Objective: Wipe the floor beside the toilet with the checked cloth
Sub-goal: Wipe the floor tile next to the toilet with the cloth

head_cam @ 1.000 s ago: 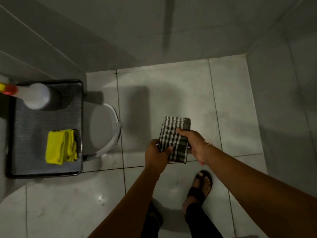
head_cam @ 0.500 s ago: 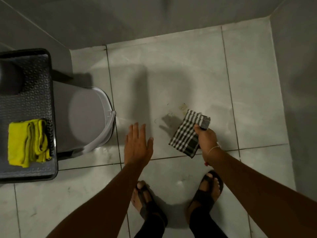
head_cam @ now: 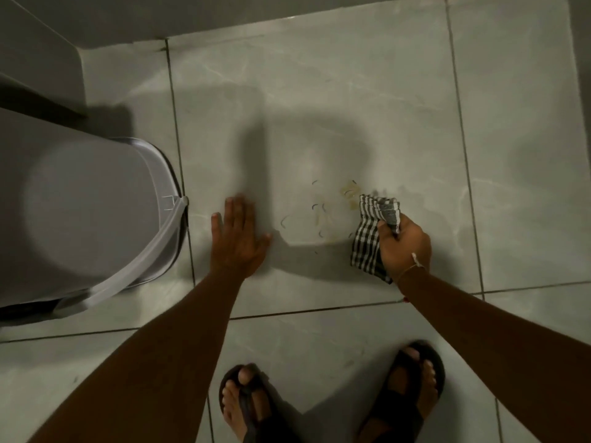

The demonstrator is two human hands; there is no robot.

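- Head view: the checked cloth (head_cam: 367,241) hangs folded from the right hand (head_cam: 403,247), low over the floor (head_cam: 319,91), its upper end bunched above the knuckles and its lower end trailing down toward the wrist.
- The right hand is closed into a fist around the cloth, fingers curled over the fold; a thin bracelet (head_cam: 412,266) sits at the wrist.
- Just left of the cloth, the tile carries a patch of yellowish smears and short dark hairs (head_cam: 323,212); whether the cloth touches the tile cannot be told.
- The left hand (head_cam: 238,241) is spread wide, fingers straight and apart, palm down and holding nothing, between the dirty patch and the toilet (head_cam: 80,215); whether it presses on the floor is not clear.
- The toilet, lid down, fills the left side, its front rim near the left hand.
- Two feet in dark sandals (head_cam: 412,388) stand on the nearer tile.
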